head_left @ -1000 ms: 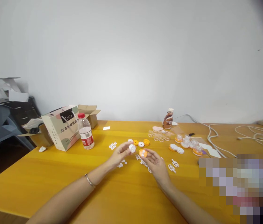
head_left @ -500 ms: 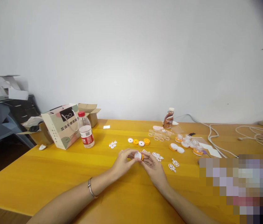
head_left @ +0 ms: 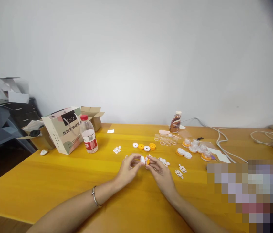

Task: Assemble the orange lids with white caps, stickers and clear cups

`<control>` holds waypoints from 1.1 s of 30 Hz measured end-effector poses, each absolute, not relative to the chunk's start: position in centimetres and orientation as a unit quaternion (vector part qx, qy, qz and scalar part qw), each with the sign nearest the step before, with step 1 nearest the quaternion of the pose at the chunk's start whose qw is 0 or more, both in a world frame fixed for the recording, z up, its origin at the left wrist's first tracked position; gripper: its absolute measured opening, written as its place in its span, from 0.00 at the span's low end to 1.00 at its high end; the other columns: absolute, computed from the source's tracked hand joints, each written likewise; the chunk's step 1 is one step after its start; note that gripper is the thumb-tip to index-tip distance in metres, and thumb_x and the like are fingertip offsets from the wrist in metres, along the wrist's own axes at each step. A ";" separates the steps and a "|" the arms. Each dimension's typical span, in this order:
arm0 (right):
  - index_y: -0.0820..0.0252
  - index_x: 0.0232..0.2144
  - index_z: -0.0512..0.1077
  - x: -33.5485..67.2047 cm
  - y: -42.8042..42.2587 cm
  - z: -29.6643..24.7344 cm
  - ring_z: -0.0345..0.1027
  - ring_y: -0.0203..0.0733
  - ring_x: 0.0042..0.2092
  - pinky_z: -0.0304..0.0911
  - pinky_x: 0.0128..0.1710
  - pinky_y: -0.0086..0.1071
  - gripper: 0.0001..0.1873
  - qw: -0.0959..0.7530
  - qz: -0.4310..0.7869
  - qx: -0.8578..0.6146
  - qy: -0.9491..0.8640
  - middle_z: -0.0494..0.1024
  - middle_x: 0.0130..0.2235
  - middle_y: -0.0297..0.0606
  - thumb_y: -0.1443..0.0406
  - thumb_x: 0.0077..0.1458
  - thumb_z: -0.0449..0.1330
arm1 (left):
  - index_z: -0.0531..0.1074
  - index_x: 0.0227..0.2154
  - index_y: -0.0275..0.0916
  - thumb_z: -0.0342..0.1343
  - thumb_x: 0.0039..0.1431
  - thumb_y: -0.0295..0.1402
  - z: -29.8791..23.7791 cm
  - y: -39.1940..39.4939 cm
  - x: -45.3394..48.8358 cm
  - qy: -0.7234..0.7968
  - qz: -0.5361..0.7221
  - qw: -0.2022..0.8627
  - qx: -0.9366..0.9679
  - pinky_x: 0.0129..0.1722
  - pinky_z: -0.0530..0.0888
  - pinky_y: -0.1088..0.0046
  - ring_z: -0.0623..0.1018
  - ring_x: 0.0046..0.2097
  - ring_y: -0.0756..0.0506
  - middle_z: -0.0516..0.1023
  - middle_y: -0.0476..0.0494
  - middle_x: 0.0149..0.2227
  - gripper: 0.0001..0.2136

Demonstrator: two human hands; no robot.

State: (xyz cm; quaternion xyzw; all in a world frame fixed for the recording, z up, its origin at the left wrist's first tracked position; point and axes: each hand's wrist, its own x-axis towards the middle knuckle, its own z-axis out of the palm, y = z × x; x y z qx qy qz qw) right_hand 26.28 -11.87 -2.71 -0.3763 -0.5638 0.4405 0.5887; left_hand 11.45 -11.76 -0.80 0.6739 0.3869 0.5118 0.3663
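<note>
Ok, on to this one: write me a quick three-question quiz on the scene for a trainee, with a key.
1. Which hand holds the white piece?
2. True or false: in the picture, the red-capped bottle stands to the right of the paper bag.
3. How many pieces make up the row of round pieces just beyond the hands? A) two B) four C) seven

Key:
1. The left hand; the right hand holds the orange piece.
2. True.
3. B.
</note>
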 end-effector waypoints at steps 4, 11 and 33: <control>0.55 0.38 0.70 26.3 -11.9 -2.8 0.71 0.41 0.40 0.65 0.45 0.37 0.15 0.581 0.439 -0.371 -0.576 0.75 0.40 0.38 0.65 0.44 0.60 | 0.68 0.37 0.36 0.55 0.50 0.33 -0.9 -11.8 11.5 0.400 0.508 0.357 0.674 0.36 0.71 0.74 0.75 0.36 0.48 0.75 0.43 0.37 0.11; 0.54 0.40 0.70 26.4 -12.2 -3.3 0.69 0.43 0.44 0.63 0.48 0.41 0.14 0.562 0.428 -0.367 -0.605 0.74 0.44 0.38 0.66 0.48 0.58 | 0.66 0.35 0.36 0.58 0.48 0.36 -1.7 -11.5 11.6 0.405 0.518 0.375 0.654 0.37 0.72 0.72 0.75 0.35 0.48 0.75 0.43 0.34 0.13; 0.49 0.44 0.69 26.4 -12.1 -3.7 0.68 0.45 0.44 0.64 0.47 0.43 0.18 0.540 0.339 -0.372 -0.675 0.72 0.44 0.38 0.66 0.48 0.57 | 0.68 0.31 0.34 0.57 0.48 0.37 -1.5 -11.8 11.9 0.400 0.509 0.381 0.661 0.32 0.70 0.76 0.74 0.31 0.50 0.74 0.46 0.29 0.11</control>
